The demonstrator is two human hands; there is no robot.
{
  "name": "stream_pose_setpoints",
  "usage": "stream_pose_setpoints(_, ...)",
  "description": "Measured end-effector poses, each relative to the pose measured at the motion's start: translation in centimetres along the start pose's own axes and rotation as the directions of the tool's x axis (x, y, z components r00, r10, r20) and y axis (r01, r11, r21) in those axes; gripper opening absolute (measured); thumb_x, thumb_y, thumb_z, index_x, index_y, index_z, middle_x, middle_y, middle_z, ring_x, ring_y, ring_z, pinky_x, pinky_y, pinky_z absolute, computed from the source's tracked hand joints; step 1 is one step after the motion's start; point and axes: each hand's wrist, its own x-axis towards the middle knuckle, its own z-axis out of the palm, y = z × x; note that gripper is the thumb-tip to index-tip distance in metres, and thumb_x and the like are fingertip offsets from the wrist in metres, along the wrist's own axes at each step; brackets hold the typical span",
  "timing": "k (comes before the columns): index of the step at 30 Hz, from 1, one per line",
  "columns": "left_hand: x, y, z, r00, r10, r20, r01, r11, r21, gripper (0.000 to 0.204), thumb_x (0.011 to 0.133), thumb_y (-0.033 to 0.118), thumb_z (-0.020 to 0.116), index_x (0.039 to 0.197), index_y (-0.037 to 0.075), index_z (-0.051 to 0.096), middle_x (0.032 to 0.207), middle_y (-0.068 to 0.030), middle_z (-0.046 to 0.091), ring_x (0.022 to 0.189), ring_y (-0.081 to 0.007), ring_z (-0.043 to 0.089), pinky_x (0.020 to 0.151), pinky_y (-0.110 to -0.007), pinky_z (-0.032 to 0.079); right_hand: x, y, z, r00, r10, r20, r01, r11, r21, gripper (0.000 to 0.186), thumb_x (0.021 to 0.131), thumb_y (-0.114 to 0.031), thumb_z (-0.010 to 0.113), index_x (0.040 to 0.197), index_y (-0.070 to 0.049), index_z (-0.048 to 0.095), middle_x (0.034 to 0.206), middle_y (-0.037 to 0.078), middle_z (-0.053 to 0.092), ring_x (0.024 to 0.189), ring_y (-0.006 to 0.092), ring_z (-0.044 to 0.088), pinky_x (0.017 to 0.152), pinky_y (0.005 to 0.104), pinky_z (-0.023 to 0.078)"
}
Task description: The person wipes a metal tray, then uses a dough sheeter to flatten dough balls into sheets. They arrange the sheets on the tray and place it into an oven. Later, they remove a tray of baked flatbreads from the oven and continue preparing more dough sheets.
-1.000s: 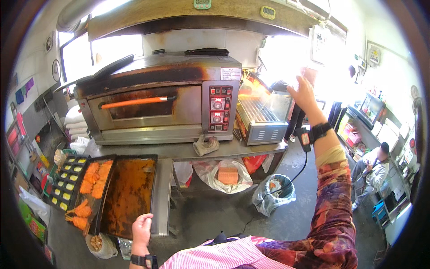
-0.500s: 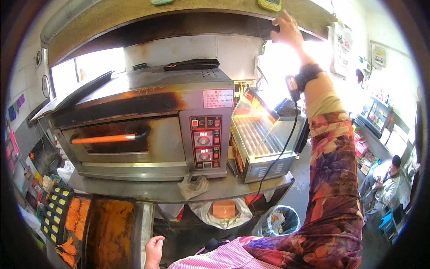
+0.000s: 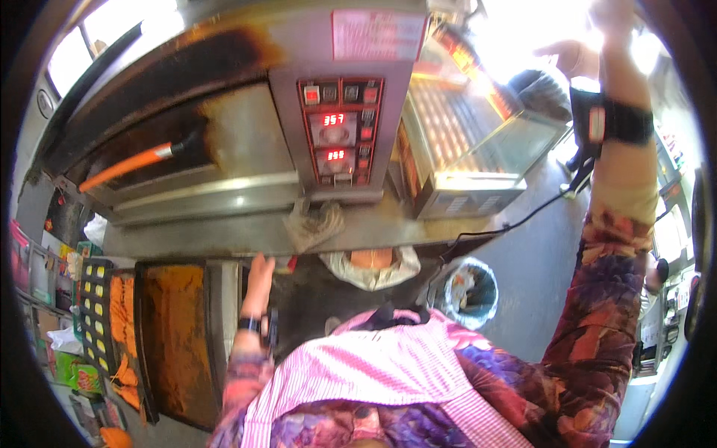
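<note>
My right hand [image 3: 609,22] is raised at the top right, washed out by glare and blurred, so its fingers are unclear; a dark strap circles the wrist. My left hand [image 3: 260,275] is low beside the steel counter edge [image 3: 388,243], fingers loosely closed, with no object visible in them. Nearest it are a rusty black tray [image 3: 170,328] and a crumpled rag [image 3: 314,228]. Above stands a steel oven [image 3: 246,142] with an orange handle [image 3: 127,168] and lit red control panel [image 3: 336,131]. A glass-sided roller warmer [image 3: 478,134] adjoins it, below my right hand.
At left are a tray of orange food [image 3: 123,313] and a black mould tray [image 3: 95,313]. A sack [image 3: 340,265] and a lined bin [image 3: 470,291] stand below the counter. A dark cable [image 3: 508,228] crosses at right. A partly hidden person [image 3: 656,275] is at the far right.
My view has tilted downward, raising the oven in the picture. My right hand has shifted rightward and up, and my left hand appears higher, nearer the counter edge.
</note>
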Motion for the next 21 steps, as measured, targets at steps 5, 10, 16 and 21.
stream_pose_setpoints(5,10.9,-2.5,3.5,0.964,-0.267,0.002,0.265,0.955,-0.132,0.080,0.086,0.037,0.062,0.141,-0.007,0.024,0.137,-0.0231,0.041,0.125,-0.0316,0.043,0.100,-0.040,0.038,-18.9,-0.4,5.8,0.808,0.271,0.524,-0.467,0.836,0.288,0.038,0.076,-0.024,0.068,0.107,-0.004,0.063,0.115,0.018,0.061,0.107,0.0352,0.058,0.090,0.0380,0.046)
stream_pose_setpoints(10,14.0,-4.6,7.0,0.868,-0.232,0.440,0.445,0.758,-0.477,0.042,0.091,0.021,0.057,0.122,-0.006,0.048,0.112,-0.0154,0.059,0.100,-0.0233,0.060,0.073,-0.038,0.053,-38.0,-4.3,11.7,0.597,0.111,0.794,-0.558,0.769,0.312,0.032,0.074,-0.005,0.065,0.107,-0.006,0.062,0.116,0.012,0.061,0.115,0.0301,0.054,0.093,0.0357,0.044)
stream_pose_setpoints(16,8.0,-1.3,6.5,0.887,-0.212,0.410,0.460,0.331,-0.824,0.037,0.081,0.008,0.052,0.116,-0.003,0.053,0.116,-0.0135,0.059,0.112,-0.0300,0.054,0.099,-0.042,0.040,-52.7,-3.3,19.5,0.214,0.167,0.962,-0.628,0.778,0.004,0.031,0.070,-0.014,0.070,0.099,-0.005,0.063,0.108,0.014,0.062,0.102,0.0337,0.057,0.089,0.0376,0.046)
stream_pose_setpoints(21,1.3,3.0,-2.9,0.975,0.077,0.209,0.196,0.148,-0.969,0.050,0.080,0.015,0.047,0.127,-0.002,0.047,0.129,-0.0155,0.053,0.120,-0.0332,0.048,0.106,-0.046,0.033,-57.7,-1.0,25.0,0.026,-0.014,1.000,-0.463,0.886,0.025,0.034,0.071,-0.017,0.062,0.104,-0.010,0.066,0.109,0.016,0.062,0.118,0.0381,0.045,0.102,0.0422,0.038)
